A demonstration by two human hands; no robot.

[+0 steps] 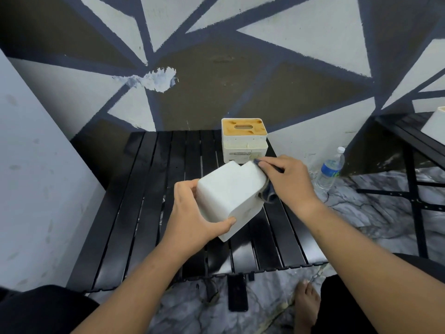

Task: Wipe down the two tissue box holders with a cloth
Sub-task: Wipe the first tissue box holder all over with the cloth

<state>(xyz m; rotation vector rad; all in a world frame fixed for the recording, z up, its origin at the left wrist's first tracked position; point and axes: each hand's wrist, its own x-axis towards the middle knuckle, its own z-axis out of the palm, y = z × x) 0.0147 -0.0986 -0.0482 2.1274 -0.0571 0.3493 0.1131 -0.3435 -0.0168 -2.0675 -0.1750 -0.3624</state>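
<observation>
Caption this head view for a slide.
Left hand grips white tissue box holder; right hand presses dark cloth against it.

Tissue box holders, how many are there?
2 for sure: a tilted holder in the left hand over the black table, a wooden-lidded holder standing behind it. A cut-off white thing at the right edge might be a third.

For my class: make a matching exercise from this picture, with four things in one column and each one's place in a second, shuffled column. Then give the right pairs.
Things
1. plain white plastic tissue box holder
2. white tissue box holder with a wooden lid
3. dark blue cloth
4. clear plastic water bottle with a blue label

Places
A. on the floor, right of the black slatted table
B. gripped, tilted, in the left hand
C. upright at the table's far edge
D. held in the right hand, against the plain holder

Pairs: 1-B, 2-C, 3-D, 4-A
</observation>
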